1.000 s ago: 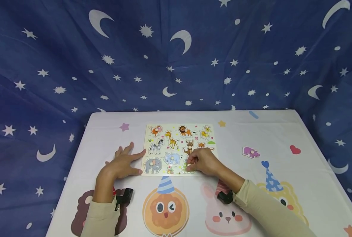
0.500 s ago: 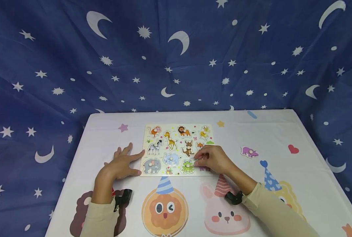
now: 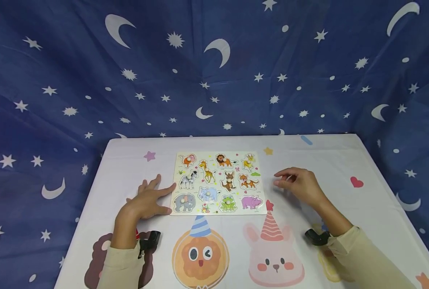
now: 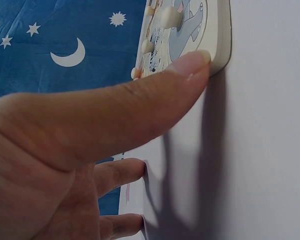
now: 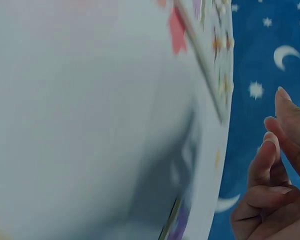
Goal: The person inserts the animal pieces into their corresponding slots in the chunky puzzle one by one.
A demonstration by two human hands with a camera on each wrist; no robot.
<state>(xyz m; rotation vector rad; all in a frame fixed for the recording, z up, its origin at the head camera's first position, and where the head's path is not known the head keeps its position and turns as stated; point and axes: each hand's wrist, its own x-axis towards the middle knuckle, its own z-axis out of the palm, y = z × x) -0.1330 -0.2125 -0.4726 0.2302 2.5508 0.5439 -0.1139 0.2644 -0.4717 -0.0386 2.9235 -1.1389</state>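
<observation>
A white animal puzzle board lies flat on the table. Knobbed pieces sit in it, among them an elephant piece and a frog piece. The purple hippo picture at its lower right shows no knob. My left hand, fingers spread, touches the board's left edge; its thumb presses near the front corner in the left wrist view. My right hand is in the air right of the board, fingers loosely bent, holding nothing. A purple puzzle piece shows blurred in the right wrist view, hidden by that hand in the head view.
The white tablecloth carries printed cartoon animals, stars and a heart. Behind the table hangs a blue curtain with moons and stars. Black wrist cameras are strapped at both sleeves.
My right hand has left the frog piece and moved right, off the board, toward where the loose purple hippo piece lay. The left hand stays on the board's edge.
</observation>
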